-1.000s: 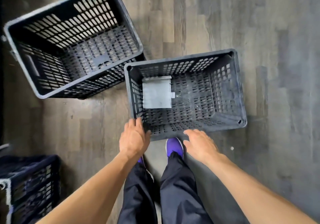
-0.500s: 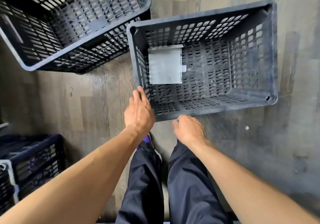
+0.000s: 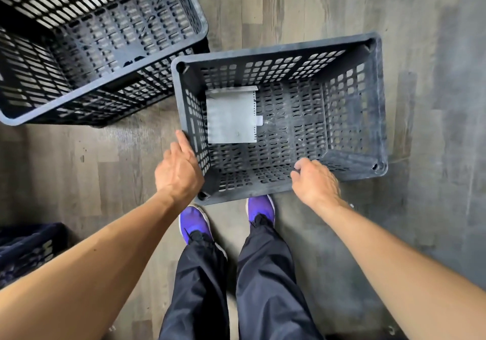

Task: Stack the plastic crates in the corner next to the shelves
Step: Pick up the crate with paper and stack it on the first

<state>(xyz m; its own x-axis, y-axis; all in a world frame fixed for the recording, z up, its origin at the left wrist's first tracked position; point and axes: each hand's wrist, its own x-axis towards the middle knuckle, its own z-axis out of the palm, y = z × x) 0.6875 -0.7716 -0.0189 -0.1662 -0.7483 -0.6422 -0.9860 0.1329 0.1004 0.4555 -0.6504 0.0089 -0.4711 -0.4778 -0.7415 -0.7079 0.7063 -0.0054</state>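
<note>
The left hand [image 3: 178, 171] lies against the outside of the grey crate [image 3: 276, 51] by its near left corner, fingers [image 3: 184, 141] straight along the wall. The right hand [image 3: 315, 179] curls over the near rim and grips it. The crate stands on the wood floor [image 3: 289, 3] just ahead of two purple shoes [image 3: 194, 224], with a flat grey sheet [image 3: 231, 114] on its bottom. Its far left corner is just beside a second black crate [image 3: 110, 50]. A dark blue crate [image 3: 29, 250] shows at lower left.
</note>
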